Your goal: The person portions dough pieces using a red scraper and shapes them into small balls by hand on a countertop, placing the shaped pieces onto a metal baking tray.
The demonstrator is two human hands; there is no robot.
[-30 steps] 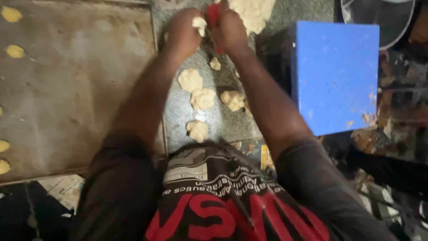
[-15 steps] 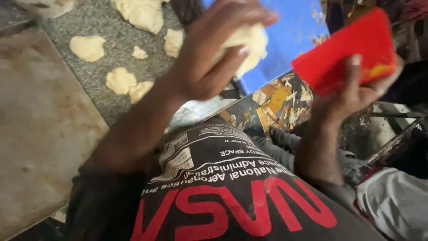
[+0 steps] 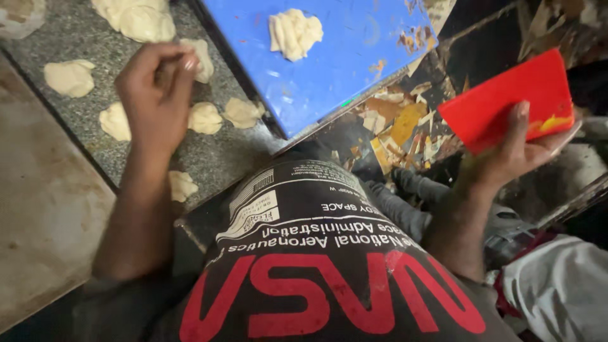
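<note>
Right hand [image 3: 525, 152] grips the red scraper [image 3: 506, 104]; left hand [image 3: 155, 95], fingers loosely curled and empty, hovers over dough pieces [image 3: 206, 117].

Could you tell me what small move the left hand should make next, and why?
Probably reach for another dough piece on the grey counter. The left hand looks empty above them, one dough lump already lies on the blue platform, and the right hand holds the red scraper.
</note>
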